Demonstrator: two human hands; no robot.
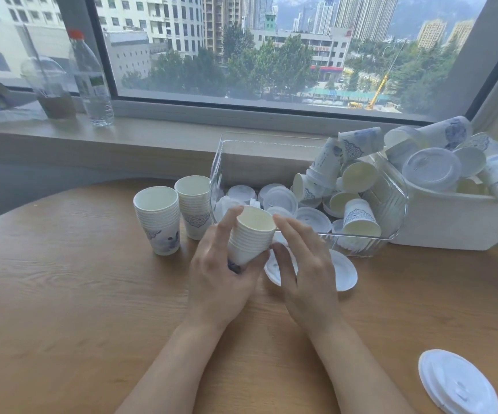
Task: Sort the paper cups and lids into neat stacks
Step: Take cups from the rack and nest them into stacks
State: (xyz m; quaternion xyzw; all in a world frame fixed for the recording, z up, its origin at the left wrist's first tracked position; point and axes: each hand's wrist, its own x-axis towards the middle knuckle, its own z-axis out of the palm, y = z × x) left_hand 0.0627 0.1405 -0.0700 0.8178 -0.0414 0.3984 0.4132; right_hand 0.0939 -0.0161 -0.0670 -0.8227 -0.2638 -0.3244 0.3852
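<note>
My left hand (220, 276) grips a nested stack of white paper cups (252, 239), tilted with its mouth up and to the right, above the wooden table (77, 294). Just right of that stack, my right hand (304, 264) is held with relaxed fingers and holds nothing. Two upright cup stacks (159, 222) (194, 209) stand on the table at the left. White lids (343, 271) lie on the table behind my right hand. A clear bin (391, 204) holds loose cups and lids.
A white box (450, 222) at the right is heaped with more cups and a lid. A lid stack (458, 380) lies near the table's front right edge. On the window sill stand a water bottle (92, 82) and a domed plastic cup (52, 88).
</note>
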